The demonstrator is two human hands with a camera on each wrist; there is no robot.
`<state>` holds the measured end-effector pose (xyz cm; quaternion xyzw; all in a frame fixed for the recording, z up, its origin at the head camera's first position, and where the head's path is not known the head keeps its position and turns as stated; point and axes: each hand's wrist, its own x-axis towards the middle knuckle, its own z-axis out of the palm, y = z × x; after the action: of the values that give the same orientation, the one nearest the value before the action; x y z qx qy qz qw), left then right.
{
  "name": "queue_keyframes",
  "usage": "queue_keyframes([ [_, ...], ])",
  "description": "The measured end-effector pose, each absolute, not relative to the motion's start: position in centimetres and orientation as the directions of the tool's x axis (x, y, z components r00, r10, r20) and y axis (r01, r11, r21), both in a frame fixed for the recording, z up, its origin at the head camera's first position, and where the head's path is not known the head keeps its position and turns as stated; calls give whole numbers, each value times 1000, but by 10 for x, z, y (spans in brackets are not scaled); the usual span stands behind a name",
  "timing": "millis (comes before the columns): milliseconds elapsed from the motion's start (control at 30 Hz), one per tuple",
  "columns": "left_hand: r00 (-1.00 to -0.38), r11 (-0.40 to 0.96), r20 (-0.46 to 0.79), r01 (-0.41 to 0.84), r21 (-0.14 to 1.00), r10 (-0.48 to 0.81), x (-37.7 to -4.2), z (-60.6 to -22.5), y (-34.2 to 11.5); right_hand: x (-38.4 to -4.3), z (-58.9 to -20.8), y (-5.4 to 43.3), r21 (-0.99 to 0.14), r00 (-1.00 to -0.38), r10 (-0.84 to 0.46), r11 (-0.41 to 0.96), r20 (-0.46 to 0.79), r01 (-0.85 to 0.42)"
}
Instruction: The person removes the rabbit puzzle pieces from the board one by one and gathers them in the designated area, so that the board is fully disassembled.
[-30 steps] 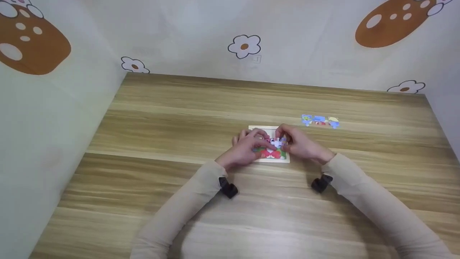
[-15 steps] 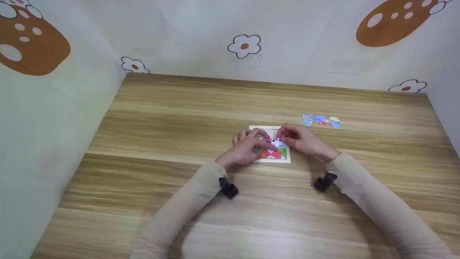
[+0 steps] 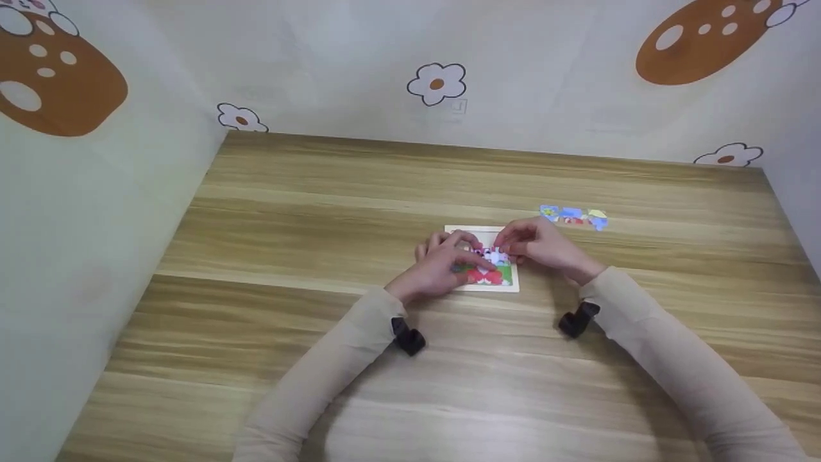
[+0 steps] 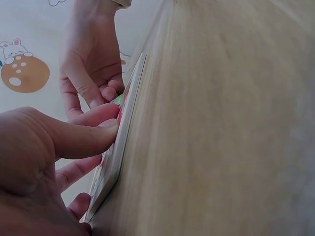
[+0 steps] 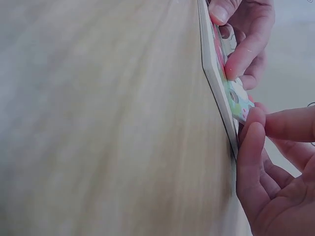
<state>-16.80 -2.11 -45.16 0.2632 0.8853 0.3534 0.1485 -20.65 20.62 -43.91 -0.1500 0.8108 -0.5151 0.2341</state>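
Observation:
A small puzzle tray (image 3: 515, 277) with a pale rim lies on the table, its red, green and white picture partly filled in. My left hand (image 3: 442, 264) rests on the tray's left side, its fingers spread and fingertips pressing on the picture. At the right side, my right hand (image 3: 542, 247) pinches a puzzle piece (image 5: 240, 100) by its edge between thumb and forefinger. The piece stands tilted up from the tray, beside a left fingertip. Part of the picture is hidden under the left hand.
Behind the right hand, a short row of loose puzzle pieces (image 3: 571, 213), blue with yellow and red, lies on the wood-grain table (image 3: 308, 212). A patterned wall (image 3: 346, 77) rises along the table's far edge.
My right hand drew slightly right from the tray, then its wrist turned a little, with the fingers staying at the tray's right side. The left hand has not moved.

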Motion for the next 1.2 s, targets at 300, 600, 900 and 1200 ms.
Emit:
queue_keyframes([
  [300,-818,621,-87,357,697,568,-168,-451,-21,-208,-435,202,-888,-850,-425,448,-312,101],
  [600,-822,642,-117,337,689,557,-167,-449,-18,-207,-432,202,-883,-832,-415,436,-368,174],
  [900,-821,647,-115,346,680,560,-169,-448,-19,-209,-426,199,-865,-829,-391,461,-399,198],
  [1200,-807,625,-99,366,690,582,-168,-450,-21,-206,-429,201,-878,-840,-400,448,-366,169],
])
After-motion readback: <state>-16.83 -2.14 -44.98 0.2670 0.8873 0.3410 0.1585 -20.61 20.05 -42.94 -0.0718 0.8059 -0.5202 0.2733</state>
